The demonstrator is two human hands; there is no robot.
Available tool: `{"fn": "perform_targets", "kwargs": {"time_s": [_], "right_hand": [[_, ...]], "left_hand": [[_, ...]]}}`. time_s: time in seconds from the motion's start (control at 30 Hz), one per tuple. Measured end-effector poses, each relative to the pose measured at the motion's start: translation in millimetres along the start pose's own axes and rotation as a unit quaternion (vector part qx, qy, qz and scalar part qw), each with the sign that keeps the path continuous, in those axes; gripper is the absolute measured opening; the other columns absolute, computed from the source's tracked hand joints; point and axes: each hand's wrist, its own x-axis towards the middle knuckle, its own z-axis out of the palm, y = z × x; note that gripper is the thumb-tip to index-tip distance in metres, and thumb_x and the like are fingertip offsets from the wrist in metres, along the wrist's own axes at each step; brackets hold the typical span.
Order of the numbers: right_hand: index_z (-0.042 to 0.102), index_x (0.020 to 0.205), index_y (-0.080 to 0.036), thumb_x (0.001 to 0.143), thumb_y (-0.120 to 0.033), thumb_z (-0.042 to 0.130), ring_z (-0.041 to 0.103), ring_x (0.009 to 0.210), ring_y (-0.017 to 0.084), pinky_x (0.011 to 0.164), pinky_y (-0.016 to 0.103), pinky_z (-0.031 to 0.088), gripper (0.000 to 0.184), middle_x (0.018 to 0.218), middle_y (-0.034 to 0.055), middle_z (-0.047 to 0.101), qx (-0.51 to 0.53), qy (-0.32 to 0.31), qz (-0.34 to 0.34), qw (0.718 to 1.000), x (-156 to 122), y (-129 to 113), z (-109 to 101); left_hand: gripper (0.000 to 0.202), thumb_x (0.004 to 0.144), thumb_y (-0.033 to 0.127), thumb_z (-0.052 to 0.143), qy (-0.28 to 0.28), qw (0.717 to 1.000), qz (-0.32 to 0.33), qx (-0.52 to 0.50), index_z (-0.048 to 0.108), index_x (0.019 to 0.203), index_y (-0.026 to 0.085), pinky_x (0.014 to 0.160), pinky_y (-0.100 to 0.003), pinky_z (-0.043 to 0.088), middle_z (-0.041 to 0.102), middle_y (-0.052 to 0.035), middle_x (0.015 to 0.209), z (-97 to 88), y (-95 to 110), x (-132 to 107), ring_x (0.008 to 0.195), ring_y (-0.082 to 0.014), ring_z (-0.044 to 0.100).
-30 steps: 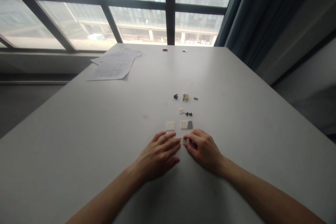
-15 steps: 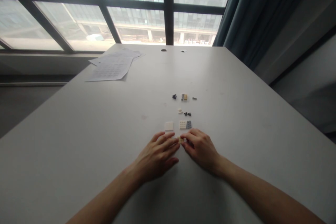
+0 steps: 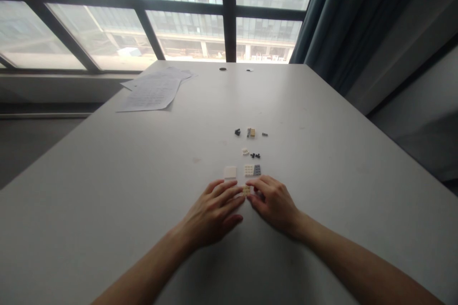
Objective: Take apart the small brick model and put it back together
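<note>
A small tan studded toy brick (image 3: 246,190) lies on the table between the fingertips of both hands. My left hand (image 3: 219,209) rests palm down with its fingers stretched out, their tips at the brick's left side. From the right, the thumb and forefinger of my right hand (image 3: 274,201) close on the brick's edge, the other fingers curled. Just beyond the fingers are a smooth white tile piece (image 3: 230,172) and a white studded plate (image 3: 248,170), which sits against a dark grey studded wedge (image 3: 257,170).
Farther out lie a small white piece (image 3: 245,152), black pieces (image 3: 255,156), a dark piece (image 3: 237,132), a yellow studded piece (image 3: 252,132) beside grey ones, and a grey bar (image 3: 265,134). Printed papers (image 3: 153,90) lie at the table's far left, near the window.
Both hands keep nearly the same place. The tan toy brick's studs show a little more plainly between the fingertips.
</note>
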Motion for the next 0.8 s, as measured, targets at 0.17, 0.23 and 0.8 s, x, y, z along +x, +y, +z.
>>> {"fn": "perform_targets", "kwargs": {"time_s": [0.17,0.23,0.8], "right_hand": [[0.065,0.102,-0.02,0.083,-0.017,0.062,0.059,0.08,0.017,0.077,0.029,0.046,0.02,0.088,0.0029,0.065,0.034,0.031,0.018,0.999,-4,1,-1],[0.065,0.099,-0.02,0.084,-0.017,0.061,0.059,0.077,0.016,0.074,0.028,0.046,0.016,0.084,0.0021,0.064,0.041,0.05,0.023,0.998,-4,1,-2],[0.066,0.086,-0.018,0.082,-0.018,0.057,0.052,0.058,0.013,0.059,0.025,0.042,0.009,0.07,-0.0001,0.06,0.099,0.157,0.055,0.981,-5,8,-5]], "left_hand": [[0.026,0.086,0.025,0.059,0.036,0.999,-0.01,-0.016,0.062,0.112,0.019,0.099,-0.044,0.041,0.065,-0.01,0.115,-1.1,0,-2,0.117,-0.0257,0.053],[0.023,0.087,0.023,0.059,0.058,0.998,-0.016,-0.022,0.062,0.109,0.019,0.096,-0.043,0.043,0.066,-0.0098,0.112,-2.6,0,-1,0.114,-0.0249,0.055],[0.021,0.088,0.028,0.056,0.134,0.978,-0.16,0.007,0.066,0.104,0.02,0.093,-0.043,0.043,0.067,-0.0076,0.106,-14.7,-41,52,0.106,-0.0244,0.056]]}}
